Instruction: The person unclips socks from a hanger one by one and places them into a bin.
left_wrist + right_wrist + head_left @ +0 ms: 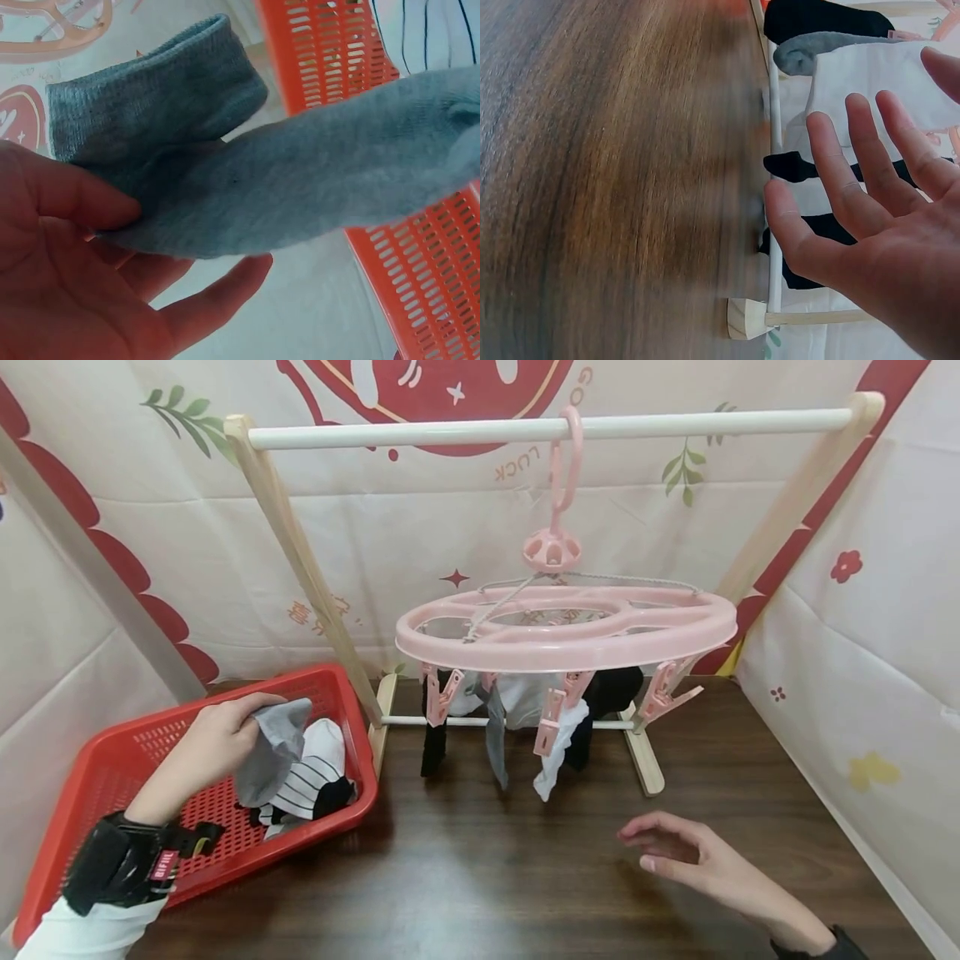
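My left hand point(213, 747) pinches a grey sock point(272, 752) between thumb and fingers, above the red basket point(97, 760). In the left wrist view the sock point(300, 169) stretches out sideways, its ribbed cuff folded up near the thumb. Below it in the basket lie a white sock with black stripes point(303, 785) and other dark and grey pieces. Over the table at the right, my right hand point(693, 860) holds nothing, its fingers relaxed and apart. A pink round clip hanger point(562, 652) carries black, grey and white socks on its clips, including a white sock point(558, 760).
A wooden rack with a white top bar point(420, 435) bears the hanger by its pink hook point(573, 460). The rack's feet point(643, 764) stand on the dark wooden table point(465, 877). Printed cloth walls point(862, 635) close in the back and sides. Free clips point(667, 693) hang at the hanger's right.
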### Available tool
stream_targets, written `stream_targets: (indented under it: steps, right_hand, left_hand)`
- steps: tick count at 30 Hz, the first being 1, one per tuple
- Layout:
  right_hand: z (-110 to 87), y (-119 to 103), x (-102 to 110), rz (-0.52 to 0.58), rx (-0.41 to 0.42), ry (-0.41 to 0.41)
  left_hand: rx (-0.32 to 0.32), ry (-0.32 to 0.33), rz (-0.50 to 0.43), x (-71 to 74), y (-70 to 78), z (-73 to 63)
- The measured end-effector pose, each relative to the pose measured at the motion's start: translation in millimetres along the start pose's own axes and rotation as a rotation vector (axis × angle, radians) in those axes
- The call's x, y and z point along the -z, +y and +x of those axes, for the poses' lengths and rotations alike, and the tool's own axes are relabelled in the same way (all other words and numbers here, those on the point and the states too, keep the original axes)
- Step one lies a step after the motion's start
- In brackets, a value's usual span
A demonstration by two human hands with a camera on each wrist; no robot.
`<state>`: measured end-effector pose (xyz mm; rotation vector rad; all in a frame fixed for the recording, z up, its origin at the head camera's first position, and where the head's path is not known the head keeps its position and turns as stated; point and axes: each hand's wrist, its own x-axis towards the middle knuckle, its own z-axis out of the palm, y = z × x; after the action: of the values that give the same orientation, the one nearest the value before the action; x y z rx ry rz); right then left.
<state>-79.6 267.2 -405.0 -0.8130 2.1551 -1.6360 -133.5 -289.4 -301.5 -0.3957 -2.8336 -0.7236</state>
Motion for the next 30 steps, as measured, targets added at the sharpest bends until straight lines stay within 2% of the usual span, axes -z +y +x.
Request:
stream_targets:
  steps: [8, 13, 20, 27, 30]
  right_hand:
    - [-1.4, 4.8, 0.7, -0.007, 0.040, -0.012]
    - [-0.8, 4.9, 1.3, -0.013, 0.026, -0.012]
    - [0.2, 6.2, 0.5, -0.031, 0.044, -0.009]
    - [0.8, 8.4, -0.2, -0.032, 0.076, -0.016]
    - [2.2, 8.0, 1.1, -0.033, 0.081, -0.014]
  left_hand:
    - [0.023, -0.029, -0.020, 1.6, -3.8, -2.6]
    - [0.025, -0.051, -0.052, 0.9, -1.0, -3.6]
    - [-0.018, -0.048, -0.073, -5.8, 5.5, -3.8]
    - [-0.069, -0.025, -0.051, -14.1, 19.0, -3.8]
    - [-0.093, -0.034, -0.050, -17.4, 25.0, -3.8]
